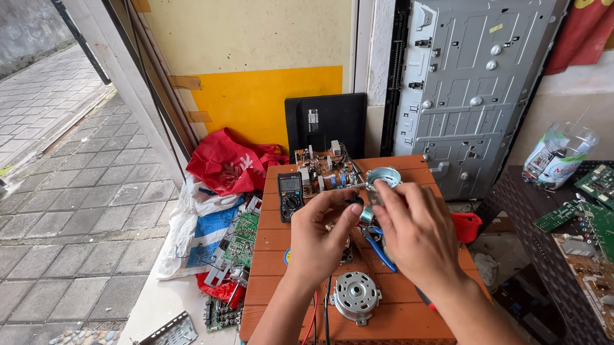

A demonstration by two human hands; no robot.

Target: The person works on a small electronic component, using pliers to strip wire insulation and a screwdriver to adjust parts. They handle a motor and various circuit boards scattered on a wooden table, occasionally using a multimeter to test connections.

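Left hand: we see our left hand (318,237) raised over the middle of the orange table (407,318), fingers curled in narrow, thumb and fingertips pinched on a small dark part at the near left edge of the motor piece.
Right hand: our right hand (418,233) sits just right of the left one, fingers bent and closed around the underside of the same piece; its back hides most of the grip from us.
Motor piece: a round silvery metal motor part (382,177) shows above both hands, held up off the table, toward its far side.
Second motor: a silvery motor housing (355,296) lies flat on the near part of the table, below our wrists and apart from them.
Pliers: blue-handled pliers (378,248) lie on the table under our right hand; we cannot tell whether the hand touches them.
Multimeter: a dark multimeter (291,195) lies at the far left of the table, with a brown circuit board (320,168) just right of it.
Left of table: a red bag (228,165) and a green board (241,239) rest on the floor.
Far wall: a grey metal screen back panel (470,85) leans upright at the far right.
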